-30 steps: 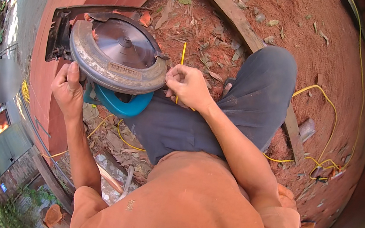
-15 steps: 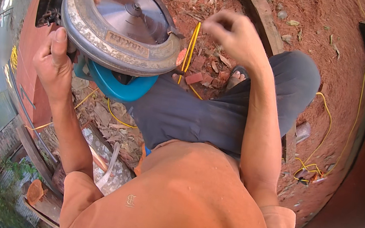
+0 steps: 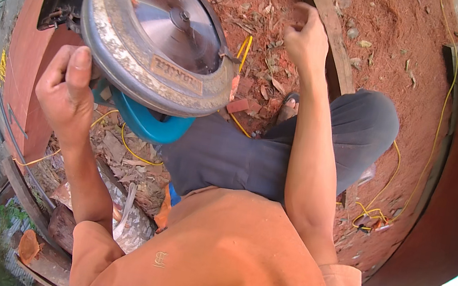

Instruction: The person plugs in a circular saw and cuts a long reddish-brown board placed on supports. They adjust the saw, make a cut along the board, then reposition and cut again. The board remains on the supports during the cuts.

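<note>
The left hand (image 3: 68, 92) is closed tight around the blue handle (image 3: 149, 125) of a circular saw (image 3: 155, 43), so its worn round metal guard faces up over the lap, while the right hand (image 3: 307, 36), loosely curled and empty, is raised above the red dirt ground (image 3: 386, 42)

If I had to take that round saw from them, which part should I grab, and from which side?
Probably the teal handle under the worn metal blade guard, coming from the lower left, where the left hand grips the circular saw. The blade disc lies bare in the upper face, so I'd keep off that side. The right hand is off the saw.
</note>
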A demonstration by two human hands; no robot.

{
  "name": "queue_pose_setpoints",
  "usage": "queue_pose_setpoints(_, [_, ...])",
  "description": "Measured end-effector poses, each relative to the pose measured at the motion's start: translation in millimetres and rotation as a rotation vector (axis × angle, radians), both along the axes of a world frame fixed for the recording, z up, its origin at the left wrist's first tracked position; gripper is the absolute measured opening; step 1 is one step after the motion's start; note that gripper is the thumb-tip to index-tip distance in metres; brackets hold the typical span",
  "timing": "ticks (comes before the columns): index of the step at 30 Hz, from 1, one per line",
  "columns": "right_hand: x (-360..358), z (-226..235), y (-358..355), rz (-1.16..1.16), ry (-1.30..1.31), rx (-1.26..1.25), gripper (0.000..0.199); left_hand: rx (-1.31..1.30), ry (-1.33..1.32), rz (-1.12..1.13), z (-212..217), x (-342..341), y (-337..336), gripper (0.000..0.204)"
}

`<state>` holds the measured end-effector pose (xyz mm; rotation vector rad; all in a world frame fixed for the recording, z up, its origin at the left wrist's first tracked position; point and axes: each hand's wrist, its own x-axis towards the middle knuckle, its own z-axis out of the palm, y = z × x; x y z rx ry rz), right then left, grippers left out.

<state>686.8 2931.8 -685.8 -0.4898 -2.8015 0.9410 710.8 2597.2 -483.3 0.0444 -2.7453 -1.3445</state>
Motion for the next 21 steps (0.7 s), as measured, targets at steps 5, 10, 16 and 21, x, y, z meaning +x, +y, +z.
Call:
queue_pose_setpoints(5, [-65.6, -97.6, 6.0, -0.240, -0.334, -0.200, 0.027, 0.012, -0.001, -0.020, -0.1, 7.0, -2.1, 0.037])
queue_pose_setpoints(10, [-75.1, -147.5, -11.9, -0.016, -0.592, -0.032, 0.036, 0.051, 0.026, -0.006, -1.0, 18.2, -17.3, 0.041])
queue_pose_setpoints(16, [-64.8, -168.9, -17.0, 0.088, -0.551, 0.102, 0.036, 0.108, 0.010, 0.056, -4.4, 29.4, -40.1, 0.048])
queue_pose_setpoints(21, [-68.9, -159.2, -16.6, 0.142, -0.541, 0.093, 0.028, 0.075, 0.061, 0.061, -8.2, 28.3, -44.4, 0.049])
